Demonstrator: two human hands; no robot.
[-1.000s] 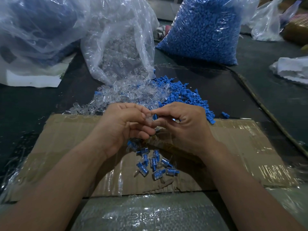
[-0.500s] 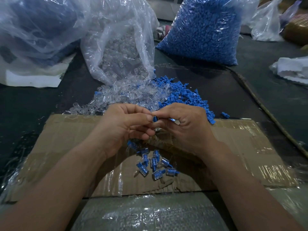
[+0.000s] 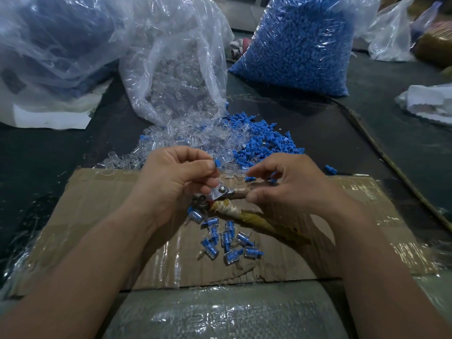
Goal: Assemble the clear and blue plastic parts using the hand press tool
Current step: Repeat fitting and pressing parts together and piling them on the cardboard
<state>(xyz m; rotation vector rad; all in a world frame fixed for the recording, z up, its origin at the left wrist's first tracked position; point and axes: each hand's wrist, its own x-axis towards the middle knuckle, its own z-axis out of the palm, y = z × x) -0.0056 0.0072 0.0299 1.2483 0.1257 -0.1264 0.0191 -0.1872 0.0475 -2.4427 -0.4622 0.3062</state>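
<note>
- Hands that had met fingertip to fingertip half a second earlier had drawn apart, exposing the cloth-wrapped metal hand press tool (image 3: 221, 192) between them.
- The left hand (image 3: 176, 184) pinched a small blue plastic part (image 3: 217, 164) between thumb and forefinger, just above the tool's riveted metal head. Its remaining fingers were curled in beside that head.
- The right hand (image 3: 293, 187) was curled over the tool's upper handle, with the thumb laid along it. The lower handle, bound in tan cloth, trailed toward the lower right.
- A small pile of assembled clear-and-blue pieces (image 3: 228, 241) lay under the hands on a taped brown cardboard sheet (image 3: 97, 204), which covered part of the dark worktop (image 3: 36, 155).
- Beyond the hands, a heap of loose clear plastic parts (image 3: 181, 140) spilled from an open transparent bag (image 3: 176, 69) and touched a heap of loose blue plastic parts (image 3: 266, 145) on its right.
- A full transparent sack of blue parts (image 3: 298, 40) stood further back on the right, and a large crumpled plastic bag (image 3: 49, 33) filled the far left.
</note>
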